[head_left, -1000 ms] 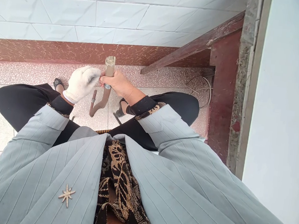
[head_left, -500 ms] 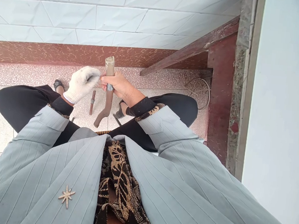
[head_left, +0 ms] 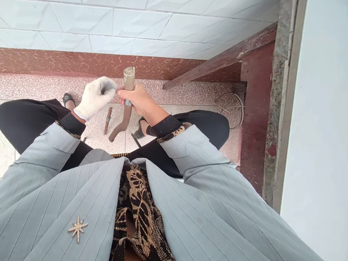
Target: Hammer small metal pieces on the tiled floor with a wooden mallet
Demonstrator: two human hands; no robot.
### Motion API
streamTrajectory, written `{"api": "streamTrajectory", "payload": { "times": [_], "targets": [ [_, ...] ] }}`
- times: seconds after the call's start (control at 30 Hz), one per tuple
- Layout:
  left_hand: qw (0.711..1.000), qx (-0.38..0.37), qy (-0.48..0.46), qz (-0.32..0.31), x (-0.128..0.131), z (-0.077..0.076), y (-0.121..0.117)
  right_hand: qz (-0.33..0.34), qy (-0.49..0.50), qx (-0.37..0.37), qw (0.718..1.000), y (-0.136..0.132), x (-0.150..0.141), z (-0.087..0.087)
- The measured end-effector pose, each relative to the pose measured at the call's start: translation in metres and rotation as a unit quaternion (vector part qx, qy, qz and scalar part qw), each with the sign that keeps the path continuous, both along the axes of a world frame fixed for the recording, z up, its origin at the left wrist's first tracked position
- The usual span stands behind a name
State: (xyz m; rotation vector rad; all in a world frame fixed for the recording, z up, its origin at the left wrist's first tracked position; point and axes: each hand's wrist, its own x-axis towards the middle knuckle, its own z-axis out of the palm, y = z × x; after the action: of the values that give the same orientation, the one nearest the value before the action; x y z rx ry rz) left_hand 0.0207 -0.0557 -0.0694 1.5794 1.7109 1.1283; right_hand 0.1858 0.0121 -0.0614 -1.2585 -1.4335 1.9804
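Note:
My right hand [head_left: 138, 97] is bare and wraps round a bent brown piece like a pipe or stick [head_left: 125, 117]. Its top end is pale and scuffed, its lower end crooks to the left, and grey wire is wound round it just below my fingers. Beside it, on the left, my left hand [head_left: 96, 95] wears a white knitted glove and is closed in a pinch. Its fingertips meet those of the right hand; whatever lies between them is too small to make out. Below the glove, a short rusty rod [head_left: 108, 120] with wire round its middle is near the floor.
Ahead stands a white tiled wall [head_left: 134, 23] with a brown marbled base strip [head_left: 85, 66]. A slanting wooden brace [head_left: 219, 59] joins a dark red panel [head_left: 256, 113] on the right. A loop of pale cable [head_left: 242, 112] lies beside it. My black-trousered knees [head_left: 28, 120] flank the floor.
The crooked lower end of the bent brown piece has swung slightly up and to the left. Both hands stay almost where they were.

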Motion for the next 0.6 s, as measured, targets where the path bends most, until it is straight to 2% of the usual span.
{"api": "streamTrajectory", "payload": {
  "times": [0.1,0.27,0.43,0.6],
  "targets": [
    [0.996,-0.047,-0.078,0.003,0.002,0.001,0.001,0.017,-0.054,0.129,0.99,0.005,0.002,-0.01],
    [0.981,-0.1,-0.164,0.011,0.003,0.003,0.002,0.056,-0.122,0.303,0.943,0.012,0.007,-0.022],
    [0.97,-0.13,-0.207,0.005,0.003,-0.003,0.004,0.105,-0.121,0.393,0.905,0.012,0.011,-0.021],
    [0.97,-0.148,-0.19,0.023,-0.001,-0.018,0.005,0.134,-0.124,0.432,0.883,0.01,0.016,-0.015]
  ]
}}
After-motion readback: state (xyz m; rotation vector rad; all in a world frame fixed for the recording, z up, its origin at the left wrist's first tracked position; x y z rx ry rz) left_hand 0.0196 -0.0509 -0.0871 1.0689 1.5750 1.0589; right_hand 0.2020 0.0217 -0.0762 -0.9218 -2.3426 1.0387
